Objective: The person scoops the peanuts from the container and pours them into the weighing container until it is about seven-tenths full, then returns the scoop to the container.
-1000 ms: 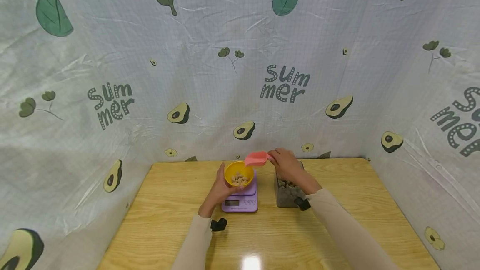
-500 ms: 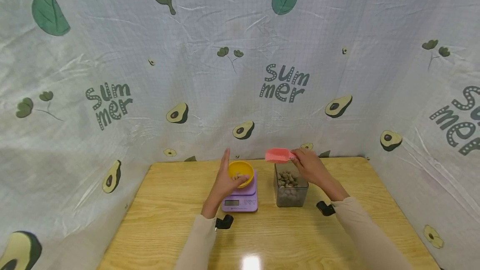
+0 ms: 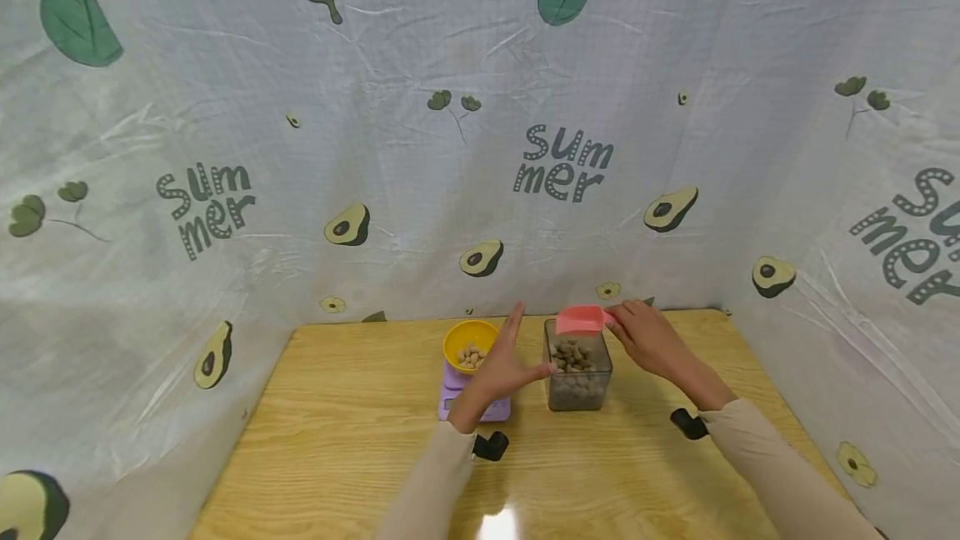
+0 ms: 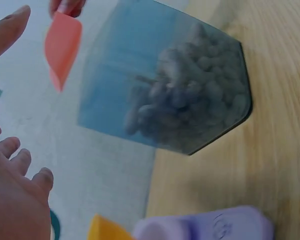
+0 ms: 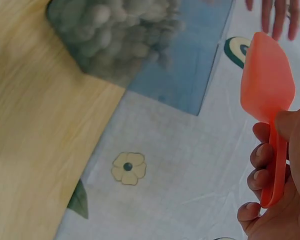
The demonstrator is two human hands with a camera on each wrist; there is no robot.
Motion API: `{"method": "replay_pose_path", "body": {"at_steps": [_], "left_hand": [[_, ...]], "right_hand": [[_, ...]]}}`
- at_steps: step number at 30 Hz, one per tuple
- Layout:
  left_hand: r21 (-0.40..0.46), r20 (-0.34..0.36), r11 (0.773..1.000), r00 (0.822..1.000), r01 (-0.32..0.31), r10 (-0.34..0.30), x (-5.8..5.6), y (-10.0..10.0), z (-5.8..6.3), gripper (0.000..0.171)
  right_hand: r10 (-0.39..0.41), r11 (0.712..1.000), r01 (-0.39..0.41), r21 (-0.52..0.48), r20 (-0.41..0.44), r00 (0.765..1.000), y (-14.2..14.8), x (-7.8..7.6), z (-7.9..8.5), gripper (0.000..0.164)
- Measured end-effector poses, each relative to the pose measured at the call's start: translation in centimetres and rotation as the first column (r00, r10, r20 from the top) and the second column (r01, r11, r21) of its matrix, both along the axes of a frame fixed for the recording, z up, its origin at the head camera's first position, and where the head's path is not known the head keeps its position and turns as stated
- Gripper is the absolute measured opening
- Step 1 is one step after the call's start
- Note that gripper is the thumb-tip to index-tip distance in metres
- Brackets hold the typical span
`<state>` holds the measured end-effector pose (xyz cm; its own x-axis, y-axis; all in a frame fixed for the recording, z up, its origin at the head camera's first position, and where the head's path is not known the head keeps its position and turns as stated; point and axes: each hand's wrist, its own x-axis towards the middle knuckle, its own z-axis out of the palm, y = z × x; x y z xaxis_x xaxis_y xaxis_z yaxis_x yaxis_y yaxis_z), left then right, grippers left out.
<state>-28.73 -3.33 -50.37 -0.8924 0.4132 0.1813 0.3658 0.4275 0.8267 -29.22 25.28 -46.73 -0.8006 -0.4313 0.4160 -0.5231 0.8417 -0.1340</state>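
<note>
My right hand (image 3: pixel 652 346) grips a pink scoop (image 3: pixel 581 320) by its handle. The scoop is level with the rim of a see-through grey bin (image 3: pixel 577 394) partly filled with peanut-like nuts (image 4: pixel 210 80). My left hand (image 3: pixel 498 373) is spread, thumb apart from the fingers, between a yellow bowl (image 3: pixel 453 348) and the bin. It holds nothing; its thumb tip overlaps the bin's near left edge in the head view. Some nuts (image 3: pixel 471 356) lie in the bowl, which sits on a purple kitchen scale (image 3: pixel 495 413); my left hand hides part of both.
All of this stands towards the back of a wooden table (image 3: pixel 360 423). A pale plastic sheet (image 3: pixel 405 182) printed with avocados and leaves hangs behind and on both sides. Each wrist wears a black camera mount (image 3: pixel 491 446).
My left hand has let go of the yellow bowl and moved right towards the bin. My right hand has carried the scoop right from beside the bowl to the bin.
</note>
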Motion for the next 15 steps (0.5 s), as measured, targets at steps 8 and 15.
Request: {"method": "replay_pose_path", "body": {"at_steps": [8, 15], "left_hand": [[-0.078, 0.092, 0.995, 0.994, 0.061, -0.054, -1.4, 2.4, -2.4, 0.124], [-0.021, 0.154, 0.995, 0.984, 0.098, -0.094, -2.2, 3.4, -3.4, 0.125]], "right_hand": [[-0.006, 0.990, 0.002, 0.144, 0.030, 1.000, 0.4, 0.1, -0.4, 0.025], [0.049, 0.962, -0.041, 0.268, -0.024, 0.999, 0.2, -0.2, -0.6, 0.018]]}}
